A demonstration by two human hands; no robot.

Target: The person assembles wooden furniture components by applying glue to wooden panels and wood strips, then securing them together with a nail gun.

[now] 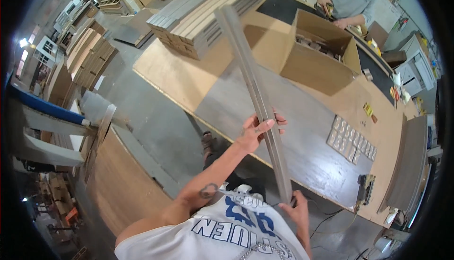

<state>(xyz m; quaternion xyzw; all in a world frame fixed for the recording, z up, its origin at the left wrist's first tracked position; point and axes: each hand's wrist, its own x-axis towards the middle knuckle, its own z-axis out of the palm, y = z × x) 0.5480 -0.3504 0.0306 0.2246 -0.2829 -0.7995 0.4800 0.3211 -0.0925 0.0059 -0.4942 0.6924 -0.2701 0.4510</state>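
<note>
A long grey wooden strip (254, 87) with a groove along it slants above the table, its far end up near a stack of strips and its near end beside my body. My left hand (257, 128) is closed around its middle, thumb on top and fingers underneath. At the near end, my right hand (297, 208) grips the strip with the thumb and fingers against its side. Below the strip, a flat grey panel (302, 137) lies on the wooden worktable (175, 78).
Stacked strips (203, 16) sit at the table's far left, with an open cardboard box (317, 66) to their right. S-shaped metal pieces (351, 139) lie on the panel. A nail gun (365, 188) stands at the near right edge. A co-worker (347, 0) works across the table.
</note>
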